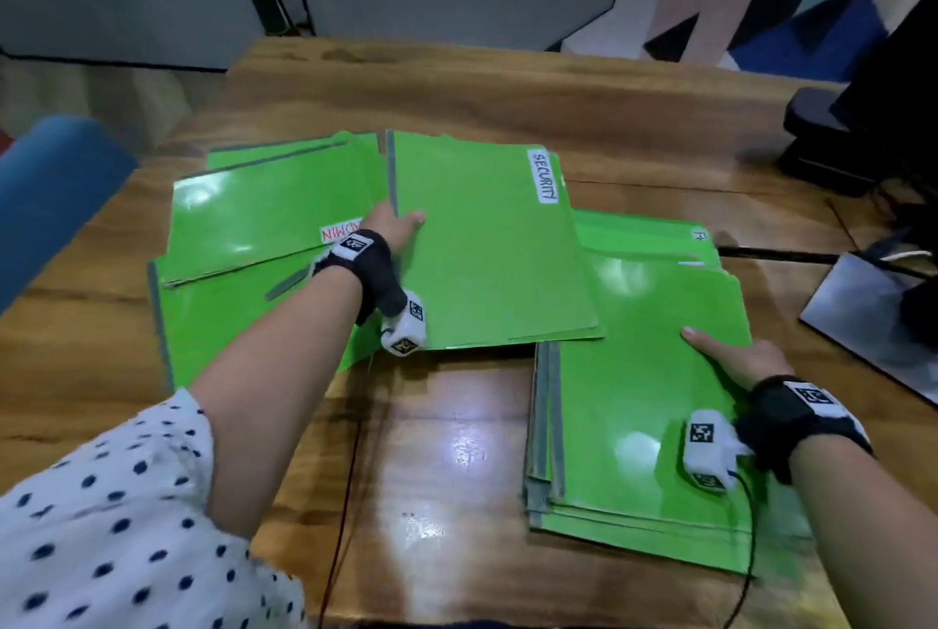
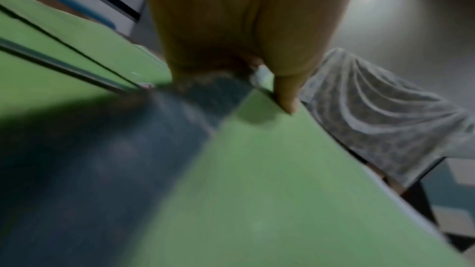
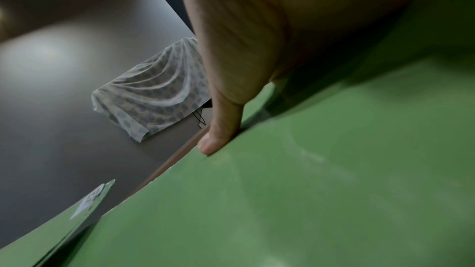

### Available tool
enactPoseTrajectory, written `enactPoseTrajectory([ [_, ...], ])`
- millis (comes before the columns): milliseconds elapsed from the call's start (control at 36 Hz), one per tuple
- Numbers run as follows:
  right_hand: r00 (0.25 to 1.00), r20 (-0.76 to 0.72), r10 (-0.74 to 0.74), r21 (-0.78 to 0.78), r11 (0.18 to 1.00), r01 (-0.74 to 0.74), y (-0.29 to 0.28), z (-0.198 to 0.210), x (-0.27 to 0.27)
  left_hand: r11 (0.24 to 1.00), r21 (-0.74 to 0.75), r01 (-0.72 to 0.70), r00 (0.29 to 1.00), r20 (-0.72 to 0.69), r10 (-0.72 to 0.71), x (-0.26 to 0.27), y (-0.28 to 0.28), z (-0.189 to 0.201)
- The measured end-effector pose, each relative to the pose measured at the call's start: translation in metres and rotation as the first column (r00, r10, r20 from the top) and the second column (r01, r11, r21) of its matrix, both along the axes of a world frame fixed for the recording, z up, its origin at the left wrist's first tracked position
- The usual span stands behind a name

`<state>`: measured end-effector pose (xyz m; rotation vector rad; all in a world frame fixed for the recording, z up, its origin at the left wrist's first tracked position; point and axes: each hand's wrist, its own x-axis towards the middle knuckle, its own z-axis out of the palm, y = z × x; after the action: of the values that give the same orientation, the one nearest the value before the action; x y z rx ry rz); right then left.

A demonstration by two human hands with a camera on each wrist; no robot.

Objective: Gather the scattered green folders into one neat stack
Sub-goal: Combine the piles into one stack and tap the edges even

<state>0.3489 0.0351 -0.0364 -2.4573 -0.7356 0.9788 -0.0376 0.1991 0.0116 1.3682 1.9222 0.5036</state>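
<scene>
**Left hand pinches the SECURITY folder, right hand steadies the stack**

Left hand [image 1: 393,227] is out over the middle of the wooden surface [image 1: 457,85], gripping the glossy green card folder labelled SECURITY [image 1: 487,242] at its grey-taped spine edge — thumb on top of the cover, the other fingers hidden beneath. The left wrist view confirms it: thumb tip [image 2: 286,96] pressing the green cover right beside the grey tape. That folder lies across the others, its near edge overlapping the pile at the right.

Over to the right hand [image 1: 736,359]: resting on the stack of green folders with grey spines [image 1: 634,425] near the front right of the surface, thumb stretched flat on the top cover, fingers wrapped over the stack's right edge. From the right wrist, the thumb [image 3: 221,129] lies along the cover's edge.

At the left, a green folder labelled ADMIN in red [image 1: 264,212] sits on more scattered green folders [image 1: 218,318], overlapping and askew.
</scene>
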Motion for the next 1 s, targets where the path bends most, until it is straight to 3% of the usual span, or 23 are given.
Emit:
enactPoseTrajectory([
  [139,0.999,-0.033,-0.004,-0.001,1.0,0.004,0.004,-0.009,0.007,0.97,-0.141,0.199,0.974,-0.079,-0.211,0.009,0.0,-0.029],
  [250,0.999,-0.044,0.013,-0.003,1.0,-0.013,0.005,-0.007,0.007,0.958,-0.174,0.226,0.937,-0.229,-0.263,0.015,-0.004,-0.048],
  [361,0.997,-0.067,0.028,-0.013,1.0,-0.028,0.002,-0.003,0.006,0.962,-0.166,0.215,0.939,-0.237,-0.25,0.024,-0.027,-0.033],
  [500,0.994,-0.1,0.035,-0.048,0.998,-0.04,0.006,-0.031,0.031,0.964,-0.18,0.195,0.951,-0.207,-0.231,0.031,-0.074,-0.03],
  [722,0.998,-0.047,0.05,-0.083,0.995,-0.054,0.003,0.003,0.004,0.962,-0.218,0.165,0.966,-0.162,-0.203,0.042,-0.139,-0.028],
  [889,0.995,-0.039,0.087,-0.1,0.991,-0.09,0.003,0.008,0.003,0.978,-0.2,0.057,0.997,-0.046,-0.067,0.027,-0.139,-0.023],
  [1000,0.995,-0.038,0.095,-0.091,0.991,-0.098,0.004,0.004,0.006,0.991,-0.133,-0.029,0.999,-0.05,0.022,0.008,-0.121,-0.019],
])
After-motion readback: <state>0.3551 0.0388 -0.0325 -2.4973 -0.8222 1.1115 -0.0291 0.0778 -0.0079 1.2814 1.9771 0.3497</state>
